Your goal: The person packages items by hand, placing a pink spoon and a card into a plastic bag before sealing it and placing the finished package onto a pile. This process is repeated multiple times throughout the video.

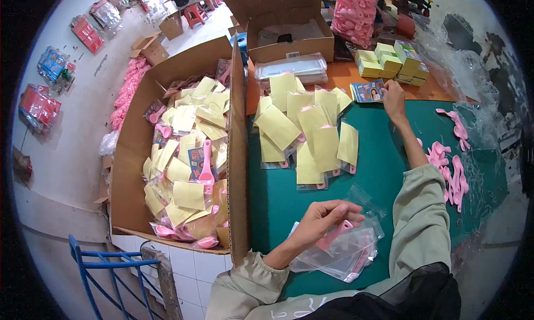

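My left hand (334,213) is closed, thumb over fingers, on a clear zip bag (369,204) in front of me. A pink spoon (334,235) shows just below that hand and seems to be inside the bag. Under it lies a stack of clear plastic bags (328,262) on the green mat. My right hand (394,100) reaches to the far side of the table, fingers pinched at the edge of a blue printed card (368,91) on a small pile. Beyond the pile stand stacks of yellow-edged cards (380,64).
At left stands a large cardboard box (238,153) holding many packed bags. Filled bags with yellow cards (325,147) cover the mat's middle. Loose pink spoons (457,181) lie at right. Behind are clear plastic sleeves (292,68), an open carton (291,47) and a bag of spoons (356,14).
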`<state>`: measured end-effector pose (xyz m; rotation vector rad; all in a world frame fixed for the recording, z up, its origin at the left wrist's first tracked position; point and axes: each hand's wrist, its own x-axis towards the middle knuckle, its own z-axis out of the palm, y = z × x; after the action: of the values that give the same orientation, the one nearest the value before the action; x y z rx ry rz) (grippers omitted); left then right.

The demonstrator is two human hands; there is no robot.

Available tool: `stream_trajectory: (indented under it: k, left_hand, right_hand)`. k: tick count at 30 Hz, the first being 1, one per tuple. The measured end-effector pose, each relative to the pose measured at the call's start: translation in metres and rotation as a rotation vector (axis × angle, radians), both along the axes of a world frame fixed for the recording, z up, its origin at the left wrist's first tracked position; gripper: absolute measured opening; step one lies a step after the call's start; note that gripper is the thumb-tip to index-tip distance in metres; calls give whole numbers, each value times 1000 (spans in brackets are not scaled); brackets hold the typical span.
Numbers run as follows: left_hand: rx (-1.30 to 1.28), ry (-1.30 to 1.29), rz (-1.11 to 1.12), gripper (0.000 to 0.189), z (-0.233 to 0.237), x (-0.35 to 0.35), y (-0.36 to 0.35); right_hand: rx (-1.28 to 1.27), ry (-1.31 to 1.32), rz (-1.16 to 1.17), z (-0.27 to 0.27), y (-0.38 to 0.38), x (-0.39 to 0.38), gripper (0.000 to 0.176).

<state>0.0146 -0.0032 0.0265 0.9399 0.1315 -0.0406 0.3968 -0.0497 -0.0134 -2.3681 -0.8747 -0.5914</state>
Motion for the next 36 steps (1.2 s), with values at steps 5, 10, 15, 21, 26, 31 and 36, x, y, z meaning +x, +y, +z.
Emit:
stream_trajectory:
  k: [5,10,15,21,26,31,36]
  left_hand:
    - [48,6,-3,36,0,-1,-3]
    - [21,25,15,36,0,-3,-5]
    - [128,43,47,37,3,-3,-12]
    - [423,39,-143,33,11,-2,-22]
    - [454,-66,-156,38,11,-5,-34]
    - [793,34,-175,58,28,-13,-36]
    - [792,57,-264,64,20,-33,-19]
  right_hand:
    - [99,-147,136,26,-27,-27,14]
    - [279,571,433,109,-88,-155,13]
    - [125,588,487,138,-150,-236,15]
    - [-48,502,588,146,-161,-257,14]
    - [-239,807,671,138,-156,-269,14]
    - [-292,694,855,99,-157,-272,19]
    - [-183,917,732,84,-172,-271,20]
